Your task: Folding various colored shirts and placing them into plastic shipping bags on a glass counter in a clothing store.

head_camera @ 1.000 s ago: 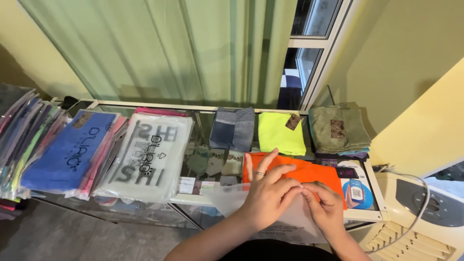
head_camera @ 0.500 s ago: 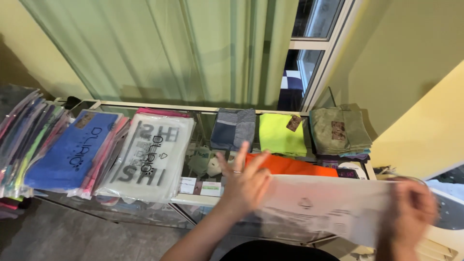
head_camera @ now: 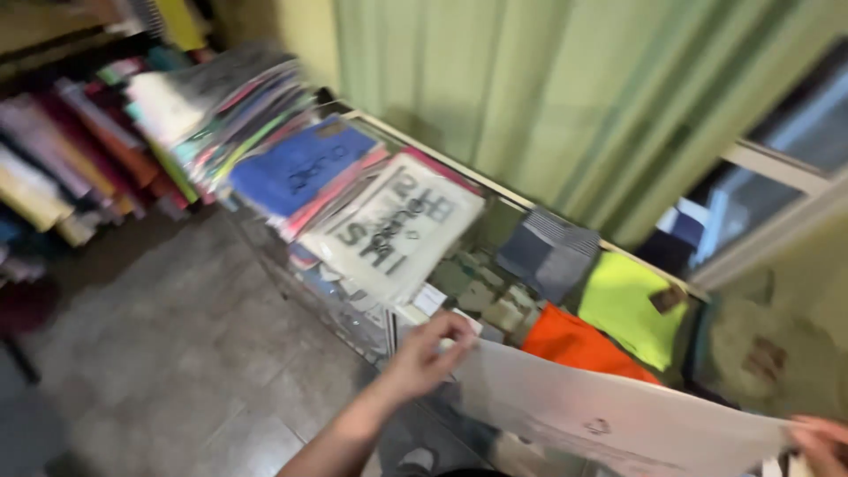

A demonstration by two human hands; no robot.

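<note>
The bag (head_camera: pixel 609 415), a long clear plastic sleeve, is stretched flat between both hands, near and right in the scene, in front of the glass counter (head_camera: pixel 530 208). To handle it well, keep even tension along the top edge, pinching only the corners, so the film neither sags nor twists; that is my judgement.

The left hand (head_camera: pixel 424 353) pinches the bag's left end, fingers curled over the edge, forearm rising from the near side. The right hand (head_camera: pixel 821 442) is mostly out of view at the right edge; it seems to grasp the other end. An orange garment (head_camera: pixel 574 343) lies just beyond the bag.
</note>
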